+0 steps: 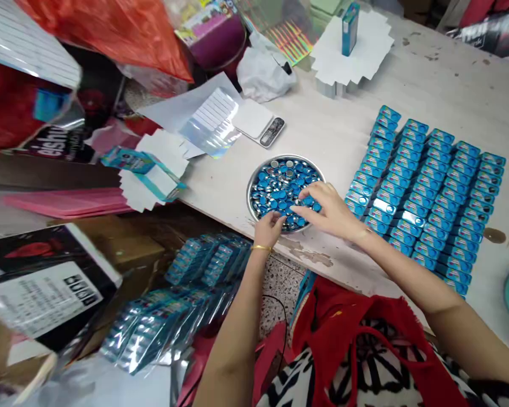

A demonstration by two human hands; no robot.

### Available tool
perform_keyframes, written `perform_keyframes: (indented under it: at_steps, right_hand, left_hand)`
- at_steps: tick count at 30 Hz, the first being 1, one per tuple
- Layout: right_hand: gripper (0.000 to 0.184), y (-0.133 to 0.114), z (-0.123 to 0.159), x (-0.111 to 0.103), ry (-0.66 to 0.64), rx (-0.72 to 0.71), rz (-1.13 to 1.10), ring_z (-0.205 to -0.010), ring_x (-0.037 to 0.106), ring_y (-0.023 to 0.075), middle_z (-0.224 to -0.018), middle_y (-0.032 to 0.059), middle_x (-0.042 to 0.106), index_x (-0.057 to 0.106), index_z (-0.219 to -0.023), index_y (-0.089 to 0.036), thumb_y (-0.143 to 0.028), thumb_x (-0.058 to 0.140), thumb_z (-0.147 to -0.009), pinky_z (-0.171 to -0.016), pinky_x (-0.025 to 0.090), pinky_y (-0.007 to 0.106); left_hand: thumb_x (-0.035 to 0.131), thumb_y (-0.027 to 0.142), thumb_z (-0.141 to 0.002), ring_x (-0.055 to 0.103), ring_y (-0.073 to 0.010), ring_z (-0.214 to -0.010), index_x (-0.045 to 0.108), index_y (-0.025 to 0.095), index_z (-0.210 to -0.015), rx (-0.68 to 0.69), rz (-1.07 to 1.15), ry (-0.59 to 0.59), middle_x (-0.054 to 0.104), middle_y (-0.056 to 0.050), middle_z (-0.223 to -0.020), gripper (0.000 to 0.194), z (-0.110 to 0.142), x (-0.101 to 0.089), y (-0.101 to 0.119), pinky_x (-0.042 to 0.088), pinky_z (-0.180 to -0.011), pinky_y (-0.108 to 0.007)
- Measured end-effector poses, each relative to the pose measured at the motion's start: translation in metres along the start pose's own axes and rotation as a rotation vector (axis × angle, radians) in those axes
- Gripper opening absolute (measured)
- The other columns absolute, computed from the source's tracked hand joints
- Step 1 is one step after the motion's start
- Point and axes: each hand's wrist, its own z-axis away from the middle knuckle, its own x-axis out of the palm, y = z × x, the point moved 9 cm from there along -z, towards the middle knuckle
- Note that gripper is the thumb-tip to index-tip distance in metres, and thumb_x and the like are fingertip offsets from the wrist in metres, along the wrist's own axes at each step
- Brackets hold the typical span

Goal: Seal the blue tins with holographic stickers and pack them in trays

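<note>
So, from the head camera: both bare hands are at a round metal bowl [249, 196] near the edge of a pale, scuffed table [318, 127]. The bowl is loaded with little round discs [282, 194], some blue, some silvery. The right hand [326, 208] reaches in over the right side, thumb and index finger apart, with a gap between the tips. The left hand [270, 227] is at the near-left rim, fingers curled in close to the thumb; honestly can't tell if there's a disc pinched in there. Thin gold bracelet [262, 247] on that wrist.

Right of the bowl there's a big block of small blue boxes [426, 181], lined up in five rows. Behind the bowl sits a flat white scale [272, 131], with some loose sheets [212, 120] just left of it. Further back, one blue box stands upright on a stack of jagged-edged white card [326, 48], near a crumpled white bag [263, 68]. Below the table on the left you've got shiny wrapped packs [156, 325] of blue boxes, next to a dark carton [38, 282].
</note>
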Motion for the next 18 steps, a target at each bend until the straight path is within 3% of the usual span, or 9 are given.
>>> perform_keyframes:
  at_steps: [3, 5, 7, 11, 15, 18]
  right_hand:
    - [0.063, 0.076, -0.062, 0.051, -0.181, 0.139, 0.668, -0.141, 0.036, 0.0399, -0.155, 0.0245, 0.041, 0.054, -0.141, -0.011, -0.03, 0.073, -0.083, -0.116, 0.029, 0.056]
    - [0.079, 0.112, -0.082, 0.077, -0.307, 0.119, 0.886, -0.144, 0.029, 0.0449, -0.161, 0.0273, 0.03, 0.047, -0.146, -0.008, -0.032, 0.078, -0.078, -0.118, 0.023, 0.059]
    - [0.08, 0.131, -0.091, 0.09, -0.345, 0.083, 0.983, -0.142, 0.029, 0.0463, -0.162, 0.0274, 0.029, 0.046, -0.146, -0.009, -0.037, 0.078, -0.078, -0.114, 0.028, 0.061]
    - [0.055, 0.137, -0.098, 0.097, -0.364, 0.057, 0.988, -0.132, 0.038, 0.0399, -0.157, 0.0247, 0.037, 0.052, -0.138, -0.016, -0.041, 0.067, -0.091, -0.096, 0.046, 0.052]
    - [0.032, 0.129, -0.106, 0.104, -0.453, 0.008, 0.889, -0.127, 0.046, 0.0338, -0.143, 0.0206, 0.051, 0.06, -0.128, -0.017, -0.032, 0.047, -0.103, -0.088, 0.052, 0.043]
    - [0.032, 0.119, -0.116, 0.101, -0.35, 0.054, 0.667, -0.12, 0.054, 0.0283, -0.13, 0.0169, 0.06, 0.064, -0.124, -0.017, -0.022, 0.04, -0.104, -0.091, 0.051, 0.04]
  left_hand:
    - [0.06, 0.047, -0.082, 0.066, -0.0195, -0.076, 0.066, 0.019, -0.09, -0.016, 0.114, -0.023, 0.073, -0.006, -0.085, 0.029, 0.001, 0.008, -0.018, 0.055, -0.075, -0.033]
    - [0.06, 0.048, -0.082, 0.067, -0.0196, -0.076, 0.067, 0.02, -0.091, -0.007, 0.16, -0.02, 0.074, -0.006, -0.088, 0.03, 0.001, 0.014, -0.021, 0.056, -0.075, -0.034]
    - [0.059, 0.048, -0.083, 0.067, -0.0201, -0.076, 0.068, 0.021, -0.091, 0.011, 0.177, 0.0, 0.074, -0.007, -0.089, 0.03, 0.001, 0.018, -0.021, 0.056, -0.075, -0.034]
    - [0.054, 0.047, -0.089, 0.066, -0.0212, -0.077, 0.069, 0.021, -0.091, 0.075, 0.159, 0.011, 0.073, -0.008, -0.088, 0.03, 0.003, 0.022, -0.011, 0.055, -0.077, -0.036]
    - [0.051, 0.046, -0.092, 0.067, -0.0209, -0.079, 0.068, 0.022, -0.087, 0.086, 0.162, 0.007, 0.072, -0.008, -0.088, 0.03, 0.003, 0.021, -0.007, 0.053, -0.079, -0.035]
    - [0.052, 0.046, -0.091, 0.067, -0.021, -0.08, 0.067, 0.021, -0.087, 0.072, 0.193, -0.002, 0.072, -0.008, -0.087, 0.03, 0.002, 0.02, -0.009, 0.053, -0.079, -0.035]
